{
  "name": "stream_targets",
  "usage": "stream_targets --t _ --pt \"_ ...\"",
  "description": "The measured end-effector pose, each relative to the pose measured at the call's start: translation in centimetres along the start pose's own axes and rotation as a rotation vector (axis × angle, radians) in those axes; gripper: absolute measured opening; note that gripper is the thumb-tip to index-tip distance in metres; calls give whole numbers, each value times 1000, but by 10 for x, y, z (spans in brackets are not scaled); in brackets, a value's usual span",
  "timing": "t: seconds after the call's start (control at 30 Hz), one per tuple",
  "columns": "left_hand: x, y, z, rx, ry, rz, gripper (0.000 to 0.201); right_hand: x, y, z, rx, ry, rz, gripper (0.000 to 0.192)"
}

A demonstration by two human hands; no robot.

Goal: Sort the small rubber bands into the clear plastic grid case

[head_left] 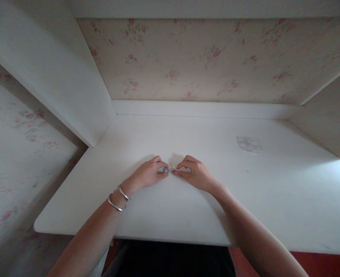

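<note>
Both hands rest mid-worktop point(245, 215), the left hand point(148, 174) pinching a small silvery object point(166, 169) at its fingertips, the right hand point(195, 174) curled shut just beside it, seemingly fiddling with it together, needing fine fingertip care

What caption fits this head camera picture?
Left hand and right hand meet over a small silvery object on a white desk.

One head-worn camera looks forward and down from the near edge of the white painted wooden desk point(245, 200), fairly close, facing the far floral wallpapered wall point(204, 57); edges look bent.
</note>
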State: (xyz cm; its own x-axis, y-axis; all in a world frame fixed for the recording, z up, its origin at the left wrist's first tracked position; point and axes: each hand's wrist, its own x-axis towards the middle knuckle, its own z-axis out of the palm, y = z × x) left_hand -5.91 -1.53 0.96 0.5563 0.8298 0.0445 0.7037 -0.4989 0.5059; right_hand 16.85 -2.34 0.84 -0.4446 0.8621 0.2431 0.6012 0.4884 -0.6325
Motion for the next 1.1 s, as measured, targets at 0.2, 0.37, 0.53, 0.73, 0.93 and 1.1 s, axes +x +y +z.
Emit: stream_targets --t 0.2,0.37,0.53,0.73,0.93,1.1 --pt "0 -1 -1 10 26 -4 22 4 24 -15 -59 127 93 17" --pt "0 0 -1 19 20 12 20 4 42 -33 -80 239 176 25" --pt "0 0 -1 -2 25 16 19 -2 65 -52 -135 366 283 28" --pt "0 1 -1 -12 23 12 20 -23 121 -103 -379 496 568 39" --pt "1 2 0 -16 28 17 17 -50 162 -157 -573 504 896 74" --pt "3 3 -2 -39 48 16 19 -52 187 -165 -540 355 977 87"
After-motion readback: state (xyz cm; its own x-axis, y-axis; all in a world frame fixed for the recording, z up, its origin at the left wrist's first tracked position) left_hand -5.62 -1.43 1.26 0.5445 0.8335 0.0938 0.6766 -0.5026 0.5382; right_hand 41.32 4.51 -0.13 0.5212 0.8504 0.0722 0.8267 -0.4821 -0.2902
